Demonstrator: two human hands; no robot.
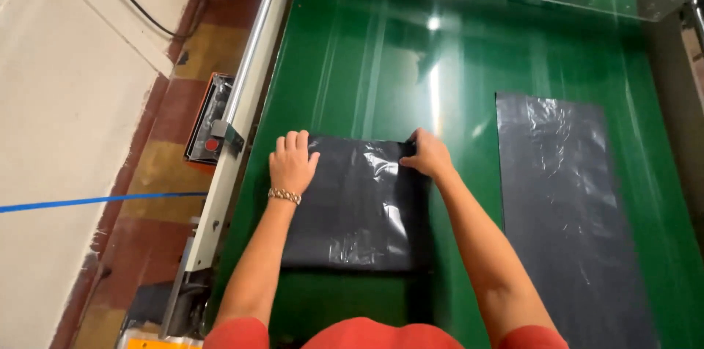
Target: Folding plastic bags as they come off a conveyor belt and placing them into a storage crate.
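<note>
A second black plastic sheet (565,210) lies flat on the green belt (469,63); a control box (209,118) hangs left.

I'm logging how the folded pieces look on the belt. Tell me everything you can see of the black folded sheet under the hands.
The folded sheet is black, glossy plastic film, wrinkled, with bright glare patches. It lies flat as a near-square stack on the green belt. The left hand presses flat on its far left corner; the right hand pinches its far right corner. A longer black sheet lies apart to its right.
</note>
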